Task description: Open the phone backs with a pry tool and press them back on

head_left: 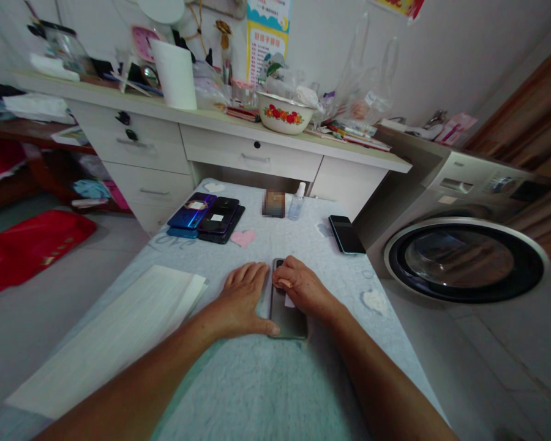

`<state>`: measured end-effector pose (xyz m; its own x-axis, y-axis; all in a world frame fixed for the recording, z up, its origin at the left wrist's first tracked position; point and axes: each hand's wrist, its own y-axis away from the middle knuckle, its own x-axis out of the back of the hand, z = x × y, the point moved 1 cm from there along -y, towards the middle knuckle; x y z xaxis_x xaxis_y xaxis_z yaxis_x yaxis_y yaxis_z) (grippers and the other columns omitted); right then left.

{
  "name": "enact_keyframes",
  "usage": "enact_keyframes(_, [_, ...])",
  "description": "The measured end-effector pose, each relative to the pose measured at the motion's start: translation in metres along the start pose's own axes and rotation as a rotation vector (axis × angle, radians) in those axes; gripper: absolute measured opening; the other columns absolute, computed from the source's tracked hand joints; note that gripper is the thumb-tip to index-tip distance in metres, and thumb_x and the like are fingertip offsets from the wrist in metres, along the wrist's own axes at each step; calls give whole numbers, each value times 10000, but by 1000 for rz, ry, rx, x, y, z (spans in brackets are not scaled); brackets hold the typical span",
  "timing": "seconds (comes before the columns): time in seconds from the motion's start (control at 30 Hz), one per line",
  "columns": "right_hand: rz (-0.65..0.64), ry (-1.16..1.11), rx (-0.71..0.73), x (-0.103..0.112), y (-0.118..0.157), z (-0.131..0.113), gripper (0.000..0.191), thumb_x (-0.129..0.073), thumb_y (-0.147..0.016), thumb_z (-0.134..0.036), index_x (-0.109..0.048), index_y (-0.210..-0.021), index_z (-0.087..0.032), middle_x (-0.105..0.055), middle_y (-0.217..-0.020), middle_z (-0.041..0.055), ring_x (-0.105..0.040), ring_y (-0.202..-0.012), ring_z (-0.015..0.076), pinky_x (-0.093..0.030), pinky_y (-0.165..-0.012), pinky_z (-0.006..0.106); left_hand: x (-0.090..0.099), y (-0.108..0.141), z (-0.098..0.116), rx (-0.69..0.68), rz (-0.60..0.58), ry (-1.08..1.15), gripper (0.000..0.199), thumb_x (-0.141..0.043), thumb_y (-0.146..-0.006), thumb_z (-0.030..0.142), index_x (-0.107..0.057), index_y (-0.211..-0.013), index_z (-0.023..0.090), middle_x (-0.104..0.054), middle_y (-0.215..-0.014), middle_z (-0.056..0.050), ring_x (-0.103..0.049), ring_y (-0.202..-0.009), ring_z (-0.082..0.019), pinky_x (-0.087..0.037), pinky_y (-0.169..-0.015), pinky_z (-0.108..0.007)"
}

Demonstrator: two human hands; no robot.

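A grey phone [288, 321] lies back up on the cloth-covered table, its camera area at the far end. My left hand [245, 300] rests flat at its left side, fingers stretched forward, the thumb touching the phone's near left corner. My right hand [303, 288] is closed over the upper part of the phone, fingers pressed together near the camera area. A small whitish piece [289, 301] shows beneath these fingers; it looks like a bit of cloth or paper, too small to tell.
Stacked phones [206, 215] lie at the far left, a pink heart [243, 238] beside them. A spray bottle [297, 202] stands at the back by a blurred brown item [274, 203]. Another phone [346, 234] lies right. White sheets [114, 337] cover the left side.
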<state>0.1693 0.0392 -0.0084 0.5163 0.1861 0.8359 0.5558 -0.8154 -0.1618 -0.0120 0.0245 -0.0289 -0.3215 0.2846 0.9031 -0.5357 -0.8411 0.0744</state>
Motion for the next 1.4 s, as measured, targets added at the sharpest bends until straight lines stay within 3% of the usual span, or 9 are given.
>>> enact_keyframes(0.2, [-2, -51, 24, 3, 4, -1, 173, -527, -803, -34, -624, -838, -173, -528, -909, 34, -505, -834, 148, -412, -787, 268, 0, 1, -1, -8, 4, -7, 1160, -666, -571, 694, -214, -1478, 128, -259, -1536, -200, -186, -1418, -378, -186, -1133, -499])
enact_keyframes(0.37, [-14, -86, 59, 10, 6, -3, 56, -600, -829, -152, -646, -862, -157, -544, -908, 46, -525, -835, 158, -430, -780, 288, 1, 0, 0, -6, 9, -10, 1152, -667, -562, 695, -217, -1474, 154, -282, -1527, -189, -203, -1413, -378, -201, -1124, -511])
enact_keyframes(0.73, [9, -110, 40, 6, 6, 0, 169, -566, -809, -14, -638, -835, -165, -556, -908, 38, -532, -832, 138, -431, -766, 259, 0, 0, 0, 0, -13, -15, 1166, -659, -575, 702, -218, -1475, 107, -255, -1537, -214, -177, -1419, -383, -187, -1130, -521])
enact_keyframes(1.0, [123, 62, 15, -5, -2, 6, 110, -535, -910, -164, -642, -933, -161, -589, -899, 58, -517, -876, 172, -414, -823, 303, -2, 0, -3, -28, 12, -16, 1163, -653, -576, 724, -229, -1470, 113, -263, -1532, -207, -187, -1412, -388, -194, -1125, -517])
enact_keyframes(1.4, [88, 191, -24, -4, 1, 1, 175, -552, -920, -219, -705, -986, -165, -616, -901, 82, -522, -879, 189, -419, -814, 316, 2, 1, 0, -4, -34, -28, 1210, -652, -552, 741, -211, -1485, 108, -248, -1542, -216, -166, -1426, -386, -188, -1133, -509])
